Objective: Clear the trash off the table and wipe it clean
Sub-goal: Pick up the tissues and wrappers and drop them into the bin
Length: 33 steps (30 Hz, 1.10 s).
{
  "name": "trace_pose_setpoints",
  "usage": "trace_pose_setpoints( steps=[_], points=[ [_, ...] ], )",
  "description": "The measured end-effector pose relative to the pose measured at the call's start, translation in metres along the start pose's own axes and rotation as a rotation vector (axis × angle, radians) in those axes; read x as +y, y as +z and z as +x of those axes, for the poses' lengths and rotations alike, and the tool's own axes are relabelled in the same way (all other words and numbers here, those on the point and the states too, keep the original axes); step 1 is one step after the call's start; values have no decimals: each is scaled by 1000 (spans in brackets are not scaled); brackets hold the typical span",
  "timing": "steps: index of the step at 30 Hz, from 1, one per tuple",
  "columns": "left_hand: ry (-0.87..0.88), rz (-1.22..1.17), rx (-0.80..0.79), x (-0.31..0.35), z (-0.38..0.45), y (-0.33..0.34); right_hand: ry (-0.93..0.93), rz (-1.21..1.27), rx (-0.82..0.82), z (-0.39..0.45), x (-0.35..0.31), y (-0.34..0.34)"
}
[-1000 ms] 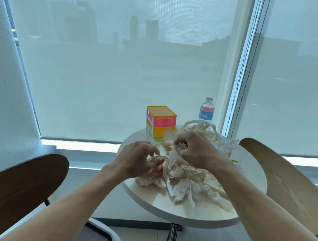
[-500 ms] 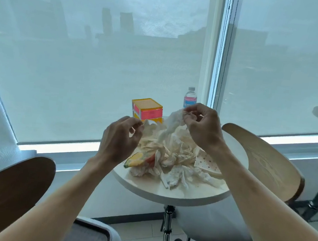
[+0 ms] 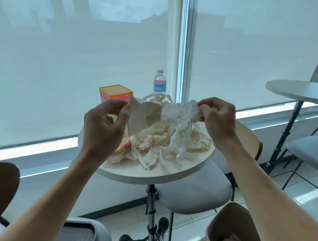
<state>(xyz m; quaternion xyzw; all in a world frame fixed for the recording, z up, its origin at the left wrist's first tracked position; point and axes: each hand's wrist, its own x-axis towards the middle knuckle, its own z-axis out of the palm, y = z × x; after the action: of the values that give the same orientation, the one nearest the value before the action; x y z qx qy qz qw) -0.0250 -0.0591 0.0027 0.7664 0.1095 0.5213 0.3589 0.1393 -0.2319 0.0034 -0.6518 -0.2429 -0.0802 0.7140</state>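
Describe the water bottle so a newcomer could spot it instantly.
Find the round white table heaped with crumpled trash by the window. At its far edge, beside the window frame, stands the water bottle: the only clear, upright item, with a blue-and-red label.

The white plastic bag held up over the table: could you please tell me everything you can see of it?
The white plastic bag is thin, crinkled, slightly see-through film. It is stretched above the round table, between both hands. The left hand pinches a flatter, paper-like flap at its left end; the right hand pinches the bunched right end. Twisted strands hang from the middle down to the pile of crumpled trash on the tabletop. Whether it holds anything cannot be told.
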Motion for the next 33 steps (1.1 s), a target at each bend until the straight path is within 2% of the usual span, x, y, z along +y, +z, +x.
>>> trace_pose_setpoints(
  steps=[8,18,24,27,31,33],
  points=[
    [-2,-148,-169,25,-28,42,138,-142,52,-9,26,-78],
    [8,-243,-275,42,-69,98,298,-263,-85,-42,81,-176],
    [-77,-243,-377,46,-110,139,443,-386,-179,-66,128,-217],
    [-117,-228,-435,47,-128,158,504,-489,-311,-77,151,-228],
    [-228,-199,-463,38,-150,185,630,-647,-628,-81,170,-242],
    [-260,-170,-475,31,-160,197,648,-689,-705,-76,171,-246]
  ],
)
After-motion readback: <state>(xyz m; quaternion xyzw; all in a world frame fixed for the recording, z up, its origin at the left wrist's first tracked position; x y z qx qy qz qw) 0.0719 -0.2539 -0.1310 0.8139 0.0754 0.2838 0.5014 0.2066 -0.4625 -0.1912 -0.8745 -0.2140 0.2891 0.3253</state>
